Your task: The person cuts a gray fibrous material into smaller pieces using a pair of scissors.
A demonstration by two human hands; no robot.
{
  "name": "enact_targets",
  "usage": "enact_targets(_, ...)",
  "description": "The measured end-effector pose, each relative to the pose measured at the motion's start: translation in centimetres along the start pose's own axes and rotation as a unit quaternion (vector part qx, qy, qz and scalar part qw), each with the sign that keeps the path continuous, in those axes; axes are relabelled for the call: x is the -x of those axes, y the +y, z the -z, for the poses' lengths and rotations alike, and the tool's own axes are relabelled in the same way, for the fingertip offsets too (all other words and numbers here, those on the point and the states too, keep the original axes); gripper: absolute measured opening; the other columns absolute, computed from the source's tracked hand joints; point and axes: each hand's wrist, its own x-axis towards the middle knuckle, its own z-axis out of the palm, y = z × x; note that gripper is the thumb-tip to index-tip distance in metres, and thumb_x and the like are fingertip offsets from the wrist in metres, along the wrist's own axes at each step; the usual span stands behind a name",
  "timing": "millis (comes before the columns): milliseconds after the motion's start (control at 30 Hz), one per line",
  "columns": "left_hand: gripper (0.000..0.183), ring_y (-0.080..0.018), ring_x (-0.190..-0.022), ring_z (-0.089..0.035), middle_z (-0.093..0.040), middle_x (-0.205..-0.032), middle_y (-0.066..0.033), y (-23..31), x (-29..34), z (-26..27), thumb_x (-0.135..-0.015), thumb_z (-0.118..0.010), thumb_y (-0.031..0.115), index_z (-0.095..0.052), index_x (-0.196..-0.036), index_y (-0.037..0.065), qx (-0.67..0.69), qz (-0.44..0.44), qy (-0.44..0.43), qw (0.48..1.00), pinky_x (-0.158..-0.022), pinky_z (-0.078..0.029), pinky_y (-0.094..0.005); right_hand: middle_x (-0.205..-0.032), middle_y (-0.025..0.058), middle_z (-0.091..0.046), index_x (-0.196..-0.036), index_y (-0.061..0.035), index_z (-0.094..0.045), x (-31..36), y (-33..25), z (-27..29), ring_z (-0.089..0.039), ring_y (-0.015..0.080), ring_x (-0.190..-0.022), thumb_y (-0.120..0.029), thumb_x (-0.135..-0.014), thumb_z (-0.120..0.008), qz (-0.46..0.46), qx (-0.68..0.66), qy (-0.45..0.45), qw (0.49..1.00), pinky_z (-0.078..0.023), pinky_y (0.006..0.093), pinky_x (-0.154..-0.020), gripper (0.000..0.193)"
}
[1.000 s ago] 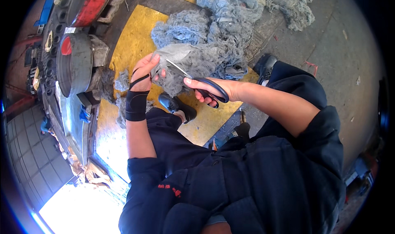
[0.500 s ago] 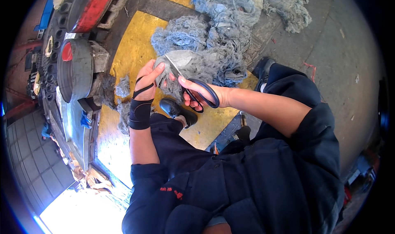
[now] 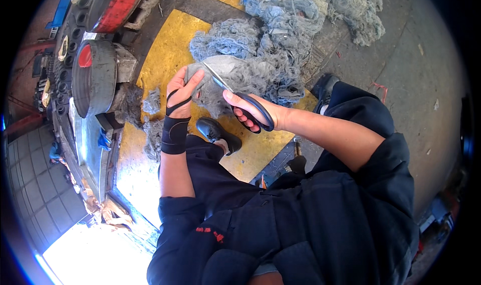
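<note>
My left hand [image 3: 181, 95], in a black wrist brace [image 3: 175, 134], pinches the near left edge of a frayed grey cloth [image 3: 220, 65]. The cloth's shaggy mass spreads to the right, against a heap of blue-grey fibrous rags [image 3: 228, 38]. My right hand [image 3: 250, 109] is closed round the black handles of a pair of scissors [image 3: 260, 110]. Their metal blades point up and left, over the cloth near my left fingers. Where the lower blade lies against the cloth I cannot make out.
More shaggy rags [image 3: 358, 14] lie farther off on the grey floor. Yellow floor plates [image 3: 163, 59] run under my shoe [image 3: 218, 133]. To the left stand a round dark metal drum [image 3: 95, 79] and a red-and-black one [image 3: 117, 9] on blocks. Loose tufts [image 3: 151, 102] lie near them.
The scissors and my right hand have shifted slightly right, and the blades look closer together. My left hand still holds the cloth. The whole view has shifted a little.
</note>
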Motion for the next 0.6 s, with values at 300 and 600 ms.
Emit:
enact_targets(300, 0.018, -0.0025, -0.062, -0.053, -0.065, -0.080, 0.0014, 0.7, 0.1, 0.0, -0.083, -0.067, 0.011, -0.063, -0.099, 0.003, -0.029, 0.035, 0.010, 0.999, -0.051, -0.035, -0.0159, -0.052, -0.0012, -0.034, -0.062, -0.0113, -0.037, 1.5, -0.6, -0.4, -0.035, 0.0104, -0.037, -0.076, -0.077, -0.044, -0.008, 0.029, 0.022, 0.999, -0.029, 0.0245, -0.034, 0.067)
enact_targets(600, 0.021, -0.0005, -0.055, -0.045, -0.061, -0.074, 0.0053, 0.4, 0.3, -0.4, -0.081, -0.070, 0.019, -0.065, -0.096, 0.005, -0.057, 0.079, -0.040, 0.994, -0.048, -0.028, -0.0163, -0.054, -0.0020, -0.036, -0.062, -0.0136, -0.037, 0.3, -0.7, 0.9, -0.037, 0.0095, -0.041, -0.080, -0.072, -0.046, -0.028, 0.012, -0.020, 0.999, -0.032, 0.0238, -0.037, 0.068)
